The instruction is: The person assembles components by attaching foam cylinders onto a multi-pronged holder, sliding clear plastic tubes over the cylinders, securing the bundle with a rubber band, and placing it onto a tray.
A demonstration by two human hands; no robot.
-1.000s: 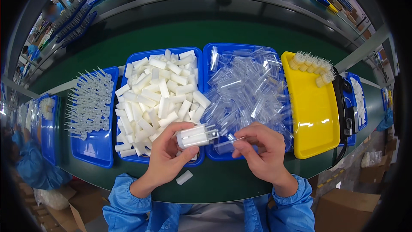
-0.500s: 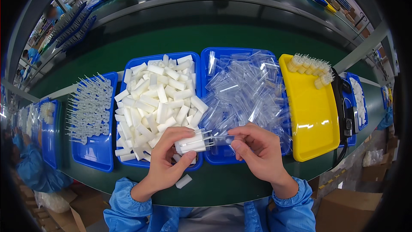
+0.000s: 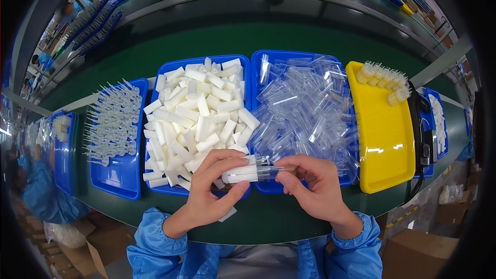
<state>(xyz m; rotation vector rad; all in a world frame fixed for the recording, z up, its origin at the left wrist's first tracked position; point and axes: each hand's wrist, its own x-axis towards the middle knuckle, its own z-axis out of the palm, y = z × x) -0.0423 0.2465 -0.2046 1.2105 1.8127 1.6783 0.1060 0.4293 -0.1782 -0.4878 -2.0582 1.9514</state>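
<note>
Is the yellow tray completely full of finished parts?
No, the yellow tray holds only a small cluster of finished parts at its far end.

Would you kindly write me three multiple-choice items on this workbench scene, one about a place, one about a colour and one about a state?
1. Where do the loose white rod pieces lie?
A. in a blue tray
B. in the yellow tray
C. on the floor

2. What colour is the tray with a small cluster of capped pieces at its far end?
A. red
B. yellow
C. white

3. What are the two hands doing?
A. resting flat on the belt
B. both holding one small white and clear part
C. lifting a tray

Answers:
1 A, the white pieces fill a blue tray.
2 B, that tray is plainly yellow.
3 B, the left hand and right hand meet on the part.
</note>
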